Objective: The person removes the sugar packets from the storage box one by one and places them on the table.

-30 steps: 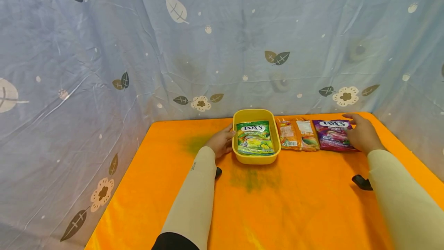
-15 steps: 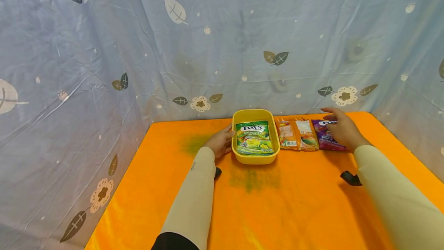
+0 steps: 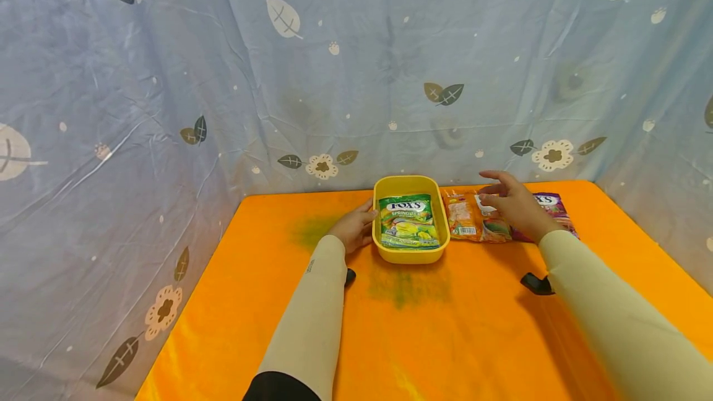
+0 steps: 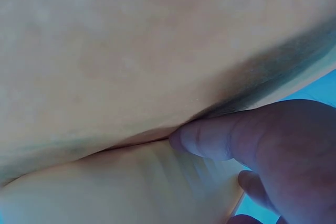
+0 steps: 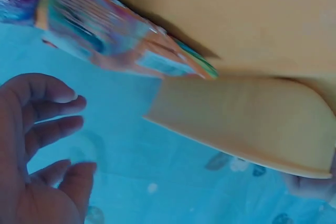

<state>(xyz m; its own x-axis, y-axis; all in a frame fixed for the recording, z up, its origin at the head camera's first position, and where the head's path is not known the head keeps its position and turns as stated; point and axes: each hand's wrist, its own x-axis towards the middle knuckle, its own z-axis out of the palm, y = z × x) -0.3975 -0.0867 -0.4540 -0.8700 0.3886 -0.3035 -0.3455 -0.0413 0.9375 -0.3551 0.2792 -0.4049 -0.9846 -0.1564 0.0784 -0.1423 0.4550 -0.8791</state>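
A yellow plastic tub (image 3: 411, 256) stands on the orange cloth with a green Fox's Spring Tea candy packet (image 3: 409, 221) lying inside. My left hand (image 3: 353, 229) rests against the tub's left side, its fingers fairly straight along the outer wall. In the left wrist view, the thumb (image 4: 210, 137) touches the tub's pale wall (image 4: 131, 187). My right hand (image 3: 515, 206) hovers over the packets on the right, fingers loosely bent and holding nothing. Beneath it lie an orange candy packet (image 3: 462, 218) and, partly covered by the hand, a purple Fox's Berries packet (image 3: 562, 214).
The orange cloth (image 3: 445, 339) covers the table, with greenish stains around the tub. A blue leaf-patterned curtain (image 3: 356, 67) hangs right behind the table and along both sides. The packets lie in a row beside the tub, near the back edge.
My right hand has moved left, from the purple packet to above the orange one, uncovering part of the purple packet. The left hand and tub have stayed in place.
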